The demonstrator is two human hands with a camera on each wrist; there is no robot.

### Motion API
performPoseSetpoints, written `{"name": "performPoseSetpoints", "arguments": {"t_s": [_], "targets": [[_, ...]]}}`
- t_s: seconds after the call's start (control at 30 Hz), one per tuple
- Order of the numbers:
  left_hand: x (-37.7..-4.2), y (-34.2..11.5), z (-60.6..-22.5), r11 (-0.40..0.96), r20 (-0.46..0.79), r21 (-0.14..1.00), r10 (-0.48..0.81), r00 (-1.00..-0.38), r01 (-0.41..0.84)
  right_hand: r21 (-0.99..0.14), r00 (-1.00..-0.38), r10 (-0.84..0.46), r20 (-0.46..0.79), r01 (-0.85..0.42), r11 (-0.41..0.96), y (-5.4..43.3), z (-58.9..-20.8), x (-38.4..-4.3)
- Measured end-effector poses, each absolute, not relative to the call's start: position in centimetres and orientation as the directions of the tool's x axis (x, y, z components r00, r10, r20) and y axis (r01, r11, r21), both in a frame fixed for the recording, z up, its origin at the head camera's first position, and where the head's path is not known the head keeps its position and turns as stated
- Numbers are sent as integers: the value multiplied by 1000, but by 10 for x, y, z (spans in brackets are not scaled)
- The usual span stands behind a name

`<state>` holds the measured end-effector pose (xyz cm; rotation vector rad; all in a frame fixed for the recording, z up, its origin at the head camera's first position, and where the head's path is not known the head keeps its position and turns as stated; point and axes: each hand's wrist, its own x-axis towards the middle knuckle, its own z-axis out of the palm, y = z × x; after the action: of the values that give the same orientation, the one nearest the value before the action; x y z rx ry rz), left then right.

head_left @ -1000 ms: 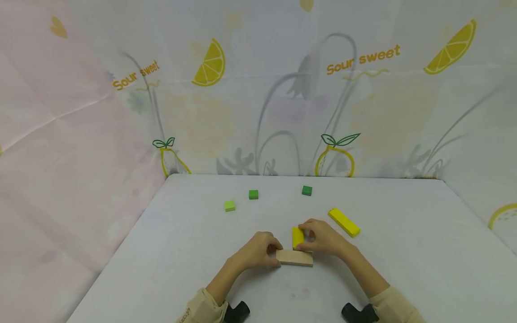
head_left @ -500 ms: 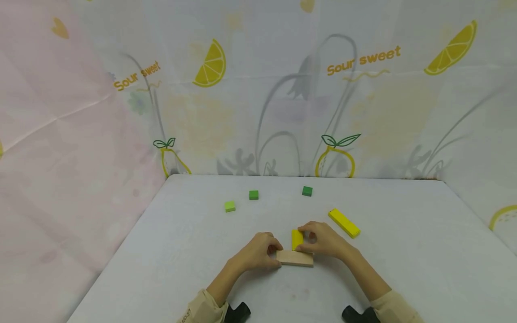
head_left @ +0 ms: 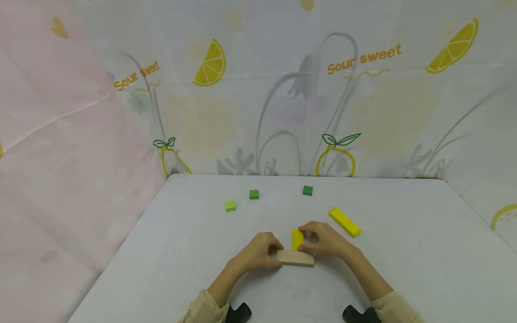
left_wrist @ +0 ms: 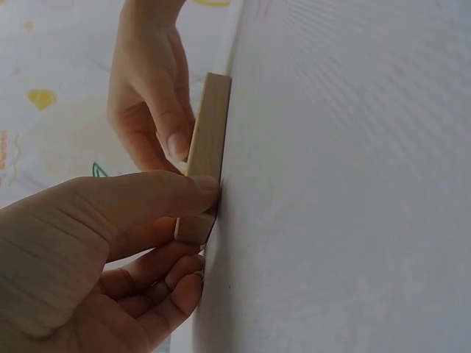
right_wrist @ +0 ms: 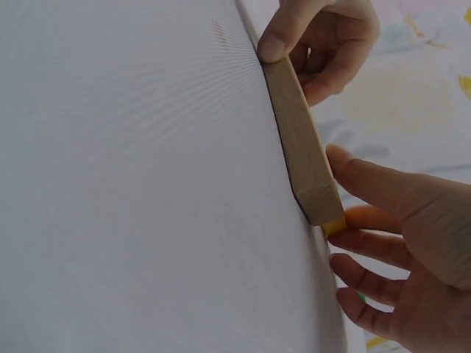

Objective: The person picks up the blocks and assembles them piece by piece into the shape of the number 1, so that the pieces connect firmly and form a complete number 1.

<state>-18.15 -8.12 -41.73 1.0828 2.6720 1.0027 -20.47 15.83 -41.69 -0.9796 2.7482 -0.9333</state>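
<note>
In the head view, a plain wooden block [head_left: 295, 258] lies crosswise on the white table. My left hand [head_left: 258, 252] pinches its left end, thumb on the near side and fingers behind; the left wrist view shows the thumb [left_wrist: 202, 184] on the wood. Just behind the block, a yellow block [head_left: 297, 240] points away from me, its near end at the wooden block's back edge. My right hand [head_left: 325, 241] holds the yellow block by its ends between thumb and finger. In the right wrist view, only a small yellow corner [right_wrist: 335, 226] of it shows past the wood.
A longer yellow bar [head_left: 344, 223] lies slantwise beyond my right hand. Farther back sit a light green block [head_left: 230, 206], a mid-green block [head_left: 254, 194] and a dark green block [head_left: 308, 190]. A patterned cloth [head_left: 258, 112] hangs behind the table [head_left: 181, 224].
My right hand and the yellow block have shifted very slightly toward me, closer to the wooden block. My left hand and the wooden block look unmoved.
</note>
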Motion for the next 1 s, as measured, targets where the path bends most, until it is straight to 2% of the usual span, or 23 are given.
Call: {"name": "performPoseSetpoints", "arguments": {"t_s": [0.43, 1.0], "targets": [[-181, -81, -419, 520, 172, 605, 654, -737, 603, -591, -815, -565, 123, -518, 618, 156, -416, -201], [-181, -81, -420, 529, 165, 612, 641, -749, 587, -597, -809, -573, 131, -526, 606, 154, -418, -203]]}}
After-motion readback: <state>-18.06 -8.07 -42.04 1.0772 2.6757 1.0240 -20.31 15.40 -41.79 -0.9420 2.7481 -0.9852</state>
